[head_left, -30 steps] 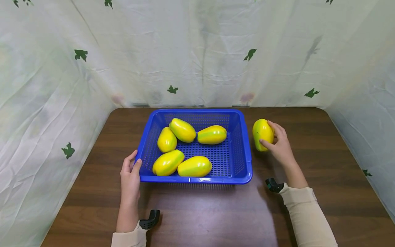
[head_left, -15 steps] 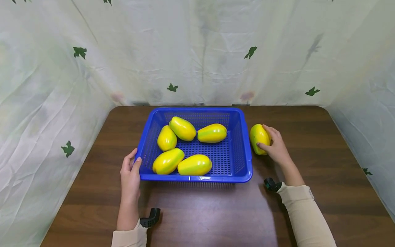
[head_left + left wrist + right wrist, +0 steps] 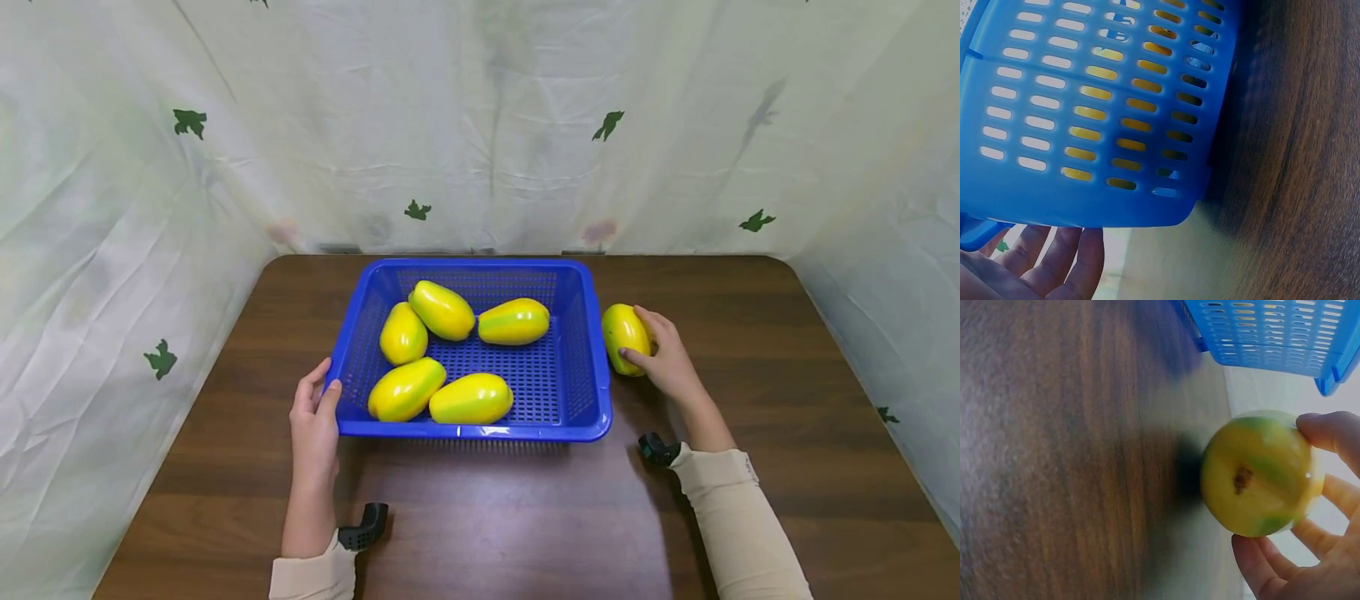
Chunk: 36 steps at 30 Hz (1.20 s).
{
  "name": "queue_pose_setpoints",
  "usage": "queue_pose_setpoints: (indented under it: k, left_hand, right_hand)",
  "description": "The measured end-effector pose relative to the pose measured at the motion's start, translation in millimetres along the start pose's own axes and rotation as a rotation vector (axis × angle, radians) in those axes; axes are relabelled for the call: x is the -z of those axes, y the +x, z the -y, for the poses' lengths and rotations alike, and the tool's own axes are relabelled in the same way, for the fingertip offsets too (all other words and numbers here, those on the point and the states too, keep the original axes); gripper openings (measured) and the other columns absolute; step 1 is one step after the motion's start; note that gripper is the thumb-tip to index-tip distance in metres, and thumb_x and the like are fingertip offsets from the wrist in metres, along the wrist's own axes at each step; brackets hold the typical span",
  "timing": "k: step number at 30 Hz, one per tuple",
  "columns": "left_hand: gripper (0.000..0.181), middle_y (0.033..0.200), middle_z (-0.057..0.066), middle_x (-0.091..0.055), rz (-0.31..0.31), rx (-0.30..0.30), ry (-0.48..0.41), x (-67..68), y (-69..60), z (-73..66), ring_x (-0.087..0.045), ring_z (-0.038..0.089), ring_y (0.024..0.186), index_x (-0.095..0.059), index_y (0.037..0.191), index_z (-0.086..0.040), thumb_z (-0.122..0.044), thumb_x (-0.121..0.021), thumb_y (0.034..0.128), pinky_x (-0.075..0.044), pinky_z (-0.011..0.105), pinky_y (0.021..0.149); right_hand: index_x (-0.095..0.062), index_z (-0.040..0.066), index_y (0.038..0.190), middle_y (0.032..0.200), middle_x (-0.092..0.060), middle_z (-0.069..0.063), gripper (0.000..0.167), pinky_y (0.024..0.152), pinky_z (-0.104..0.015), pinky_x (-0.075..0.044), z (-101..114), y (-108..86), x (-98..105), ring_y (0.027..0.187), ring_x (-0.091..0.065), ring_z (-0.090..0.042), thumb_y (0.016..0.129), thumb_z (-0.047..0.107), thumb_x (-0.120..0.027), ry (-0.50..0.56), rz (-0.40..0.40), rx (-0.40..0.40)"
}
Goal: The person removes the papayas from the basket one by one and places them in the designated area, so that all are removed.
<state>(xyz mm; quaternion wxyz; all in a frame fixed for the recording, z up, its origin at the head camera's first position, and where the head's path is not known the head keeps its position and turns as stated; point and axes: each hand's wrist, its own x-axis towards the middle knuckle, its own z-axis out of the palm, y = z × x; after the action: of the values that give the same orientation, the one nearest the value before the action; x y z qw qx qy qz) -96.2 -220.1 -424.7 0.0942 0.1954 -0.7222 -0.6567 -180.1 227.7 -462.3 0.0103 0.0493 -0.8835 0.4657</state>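
Observation:
A blue plastic basket (image 3: 474, 432) with slotted walls stands on the table, holding several yellow papayas (image 3: 471, 399) with green streaks. My left hand (image 3: 313, 425) grips the basket's left rim near the front corner, thumb on top; in the left wrist view its fingers (image 3: 1088, 262) show by the basket's edge. To the right of the basket, my right hand (image 3: 669, 362) holds another papaya (image 3: 624, 337) between thumb and fingers. Seen from the right wrist, this papaya (image 3: 1257, 478) shows its brown stem end; whether it touches the table I cannot tell.
The dark wooden table (image 3: 495, 517) extends around the basket on all sides. Behind it and at both sides hangs a pale cloth (image 3: 480, 125) with green leaf shapes. Black wrist devices (image 3: 363, 527) sit at both sleeves.
My right hand and its papaya have shifted left and slightly toward me, nearer the basket's right wall. The left hand keeps its grip, and the basket's papayas lie as before.

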Motion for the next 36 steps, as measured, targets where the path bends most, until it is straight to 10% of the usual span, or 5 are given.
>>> queue_pose_setpoints:
  k: [36]
  left_hand:
    - [0.037,0.128,0.009,-0.045,-0.012,-0.022,-0.019,-0.8,1.9,2.8,-0.046,0.021,0.108,-0.043,0.132,-0.017,-0.024,-0.043,0.0953,-0.038,0.035,0.095]
  right_hand:
    - [-0.030,0.005,0.139,0.140,-0.025,-0.019,0.067,0.100,-0.052,-0.023,70.1,-3.9,16.1,0.123,-0.027,-0.041,0.082,0.005,-0.065,0.084,-0.100,0.186]
